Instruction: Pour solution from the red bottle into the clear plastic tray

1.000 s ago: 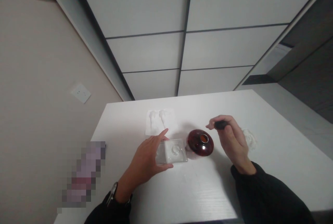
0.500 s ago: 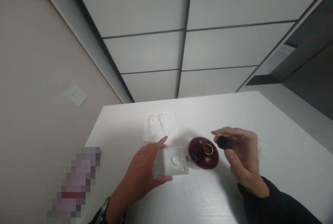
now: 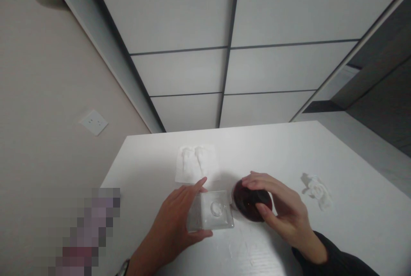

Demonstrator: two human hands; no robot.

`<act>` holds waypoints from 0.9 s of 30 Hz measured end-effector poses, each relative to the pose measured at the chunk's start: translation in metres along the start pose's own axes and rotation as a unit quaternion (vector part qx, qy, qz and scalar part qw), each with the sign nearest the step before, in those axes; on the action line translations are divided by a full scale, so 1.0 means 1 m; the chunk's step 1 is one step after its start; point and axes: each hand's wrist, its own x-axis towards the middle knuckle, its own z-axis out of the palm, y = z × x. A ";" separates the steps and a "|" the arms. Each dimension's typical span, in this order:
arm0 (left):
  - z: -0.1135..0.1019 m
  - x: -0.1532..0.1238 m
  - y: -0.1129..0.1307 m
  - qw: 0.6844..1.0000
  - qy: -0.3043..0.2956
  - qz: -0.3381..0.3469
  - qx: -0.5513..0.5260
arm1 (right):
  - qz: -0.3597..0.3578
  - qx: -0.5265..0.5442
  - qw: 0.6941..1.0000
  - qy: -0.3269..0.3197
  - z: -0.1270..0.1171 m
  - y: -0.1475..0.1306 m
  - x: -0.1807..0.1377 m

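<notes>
My left hand [image 3: 171,220] is wrapped round a clear square container [image 3: 224,209] with a small round shape on its face, thumb and fingers on opposite sides. Just to its right stands a dark red, glossy, round-topped vessel [image 3: 246,207]. My right hand [image 3: 287,209] reaches over that vessel, its fingers closed about a black cap [image 3: 262,196] at the vessel's top. The fingers hide the vessel's opening, so how the cap sits there I cannot tell.
Behind my left hand a white tissue [image 3: 208,162] lies flat on the white table [image 3: 147,156]. A crumpled tissue [image 3: 317,191] is to the right. Panelled white doors [image 3: 180,70] rise beyond the table, and a wall with a socket [image 3: 94,122] is at the left.
My right hand has moved left with the black cap, from beside the red vessel onto its top. The crumpled tissue now shows fully. My left hand keeps its hold on the clear container.
</notes>
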 end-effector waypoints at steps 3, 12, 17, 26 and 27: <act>0.001 -0.001 -0.002 1.000 -0.001 -0.002 -0.001 | -0.021 0.021 1.000 0.005 0.006 0.000 0.002; 0.000 0.000 -0.002 1.000 0.000 -0.003 -0.004 | -0.008 0.087 0.996 0.016 0.012 0.001 0.000; -0.001 0.000 -0.001 1.000 0.003 0.001 -0.001 | 0.066 0.169 0.981 0.063 0.018 0.000 -0.005; -0.001 0.001 -0.001 1.000 0.002 0.000 0.000 | 0.079 0.104 0.990 0.047 0.014 0.000 -0.004; -0.001 0.001 -0.001 1.000 0.002 0.002 -0.001 | 0.085 0.110 0.989 0.051 0.013 0.000 -0.004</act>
